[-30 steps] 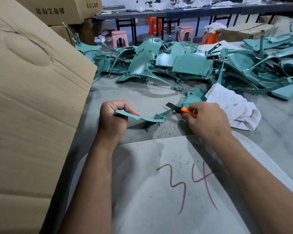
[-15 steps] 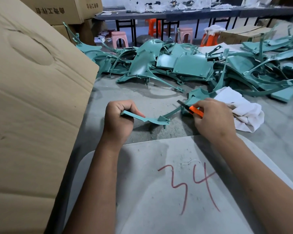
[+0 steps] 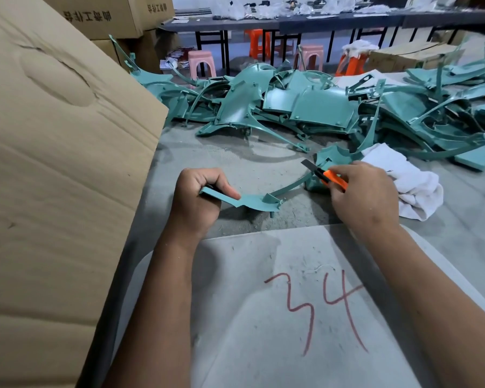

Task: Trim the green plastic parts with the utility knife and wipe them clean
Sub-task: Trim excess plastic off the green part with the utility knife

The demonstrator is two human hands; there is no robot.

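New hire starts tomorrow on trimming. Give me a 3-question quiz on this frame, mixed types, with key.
1. True or false: the left hand grips one end of the green plastic part.
2. The right hand holds: A) the white rag B) the orange utility knife C) nothing
3. Fill in: the red number on the grey board is ___.

Key: 1 true; 2 B; 3 34
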